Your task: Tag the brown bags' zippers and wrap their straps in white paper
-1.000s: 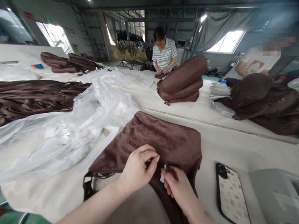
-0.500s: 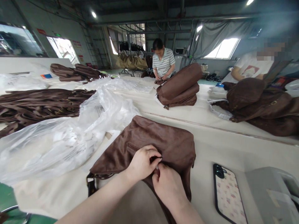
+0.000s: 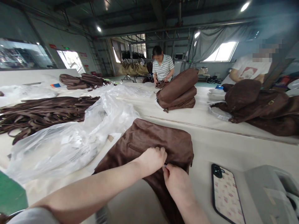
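A brown leather-like bag (image 3: 170,140) lies on the table in front of me, with a zip slit across its upper face. My left hand (image 3: 153,160) rests over the bag's middle, fingers curled into a pinch. Just right of it and lower, my right hand (image 3: 178,180) is closed, thumb and forefinger pressed together near the bag's lower edge. The fingertips of both hands nearly meet around a small dark piece, too small and covered to name. The bag's curved strap part runs down beneath my right wrist.
A phone in a patterned case (image 3: 226,193) lies right, beside a grey plastic box (image 3: 263,183). Clear plastic film (image 3: 63,149) and brown straps (image 3: 51,109) spread left. Stacked brown bags (image 3: 177,90) stand ahead; a heap (image 3: 263,105) lies right. Two people work across the table.
Both hands have shifted slightly right over the bag. My left hand has turned, its fingers curling down more, and its forearm lies flatter. The camera view has tilted a little.
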{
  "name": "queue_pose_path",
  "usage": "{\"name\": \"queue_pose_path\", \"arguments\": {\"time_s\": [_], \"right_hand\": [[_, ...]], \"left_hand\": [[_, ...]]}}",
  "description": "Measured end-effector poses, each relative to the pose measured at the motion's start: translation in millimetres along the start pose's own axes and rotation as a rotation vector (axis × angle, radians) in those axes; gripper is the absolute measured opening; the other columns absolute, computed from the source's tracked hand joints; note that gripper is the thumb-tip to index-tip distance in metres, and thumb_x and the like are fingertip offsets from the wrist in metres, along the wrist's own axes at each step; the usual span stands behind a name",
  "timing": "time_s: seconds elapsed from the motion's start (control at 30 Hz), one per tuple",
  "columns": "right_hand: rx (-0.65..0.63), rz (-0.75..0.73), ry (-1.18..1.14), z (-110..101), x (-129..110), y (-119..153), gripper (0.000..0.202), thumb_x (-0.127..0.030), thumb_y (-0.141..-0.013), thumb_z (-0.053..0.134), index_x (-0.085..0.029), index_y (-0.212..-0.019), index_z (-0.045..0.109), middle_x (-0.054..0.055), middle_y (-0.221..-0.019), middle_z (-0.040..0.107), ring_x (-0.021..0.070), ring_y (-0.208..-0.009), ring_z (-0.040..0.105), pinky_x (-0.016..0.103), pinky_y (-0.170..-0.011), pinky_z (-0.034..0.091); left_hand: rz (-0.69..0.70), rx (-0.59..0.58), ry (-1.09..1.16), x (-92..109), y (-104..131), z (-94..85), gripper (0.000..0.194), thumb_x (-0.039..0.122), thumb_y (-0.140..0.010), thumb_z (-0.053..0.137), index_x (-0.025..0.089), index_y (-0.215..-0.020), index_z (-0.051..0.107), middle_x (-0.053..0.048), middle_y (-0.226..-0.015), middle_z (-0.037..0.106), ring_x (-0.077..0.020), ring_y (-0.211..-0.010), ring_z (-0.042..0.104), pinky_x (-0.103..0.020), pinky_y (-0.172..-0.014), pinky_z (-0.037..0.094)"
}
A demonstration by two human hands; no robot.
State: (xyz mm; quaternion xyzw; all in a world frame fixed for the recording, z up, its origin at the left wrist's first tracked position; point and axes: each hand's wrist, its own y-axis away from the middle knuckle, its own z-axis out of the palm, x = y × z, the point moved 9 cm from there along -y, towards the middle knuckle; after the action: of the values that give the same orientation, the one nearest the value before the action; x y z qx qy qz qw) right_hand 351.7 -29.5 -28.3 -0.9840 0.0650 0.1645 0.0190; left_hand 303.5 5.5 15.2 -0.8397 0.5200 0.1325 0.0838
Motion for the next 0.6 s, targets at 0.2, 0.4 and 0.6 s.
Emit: {"name": "queue_pose_path", "arguments": {"time_s": [0.2,0.4,0.6], "right_hand": [[0.075,0.071,0.000,-8.7,10.4,-8.9,0.038,-0.031,-0.097,0.040,-0.016,-0.078,0.069,0.014,-0.077,0.073,0.0242,-0.070,0.070,0.031,-0.058,0.042],[0.069,0.099,0.036,-7.3,12.9,-10.4,0.036,-0.028,-0.097,0.039,-0.016,-0.078,0.068,0.014,-0.078,0.073,0.0229,-0.069,0.070,0.030,-0.057,0.041],[0.080,0.043,0.071,-8.8,4.5,-3.4,0.028,-0.026,-0.095,0.043,-0.018,-0.078,0.064,0.012,-0.074,0.071,0.0233,-0.067,0.068,0.030,-0.055,0.037]], "left_hand": [[-0.073,0.112,0.153,-1.5,10.1,5.3,0.009,0.019,-0.086,0.052,0.014,-0.089,0.059,-0.009,-0.091,0.060,-0.0242,-0.084,0.058,-0.036,-0.068,0.051],[-0.116,0.160,0.361,-21.2,8.4,-4.6,0.013,0.023,-0.075,0.063,0.018,-0.087,0.058,-0.006,-0.094,0.058,-0.0210,-0.089,0.056,-0.033,-0.084,0.046],[-0.293,0.245,0.355,-24.5,6.0,16.2,0.008,0.021,-0.079,0.055,0.018,-0.086,0.055,-0.008,-0.092,0.057,-0.0237,-0.088,0.055,-0.039,-0.086,0.047]]}}
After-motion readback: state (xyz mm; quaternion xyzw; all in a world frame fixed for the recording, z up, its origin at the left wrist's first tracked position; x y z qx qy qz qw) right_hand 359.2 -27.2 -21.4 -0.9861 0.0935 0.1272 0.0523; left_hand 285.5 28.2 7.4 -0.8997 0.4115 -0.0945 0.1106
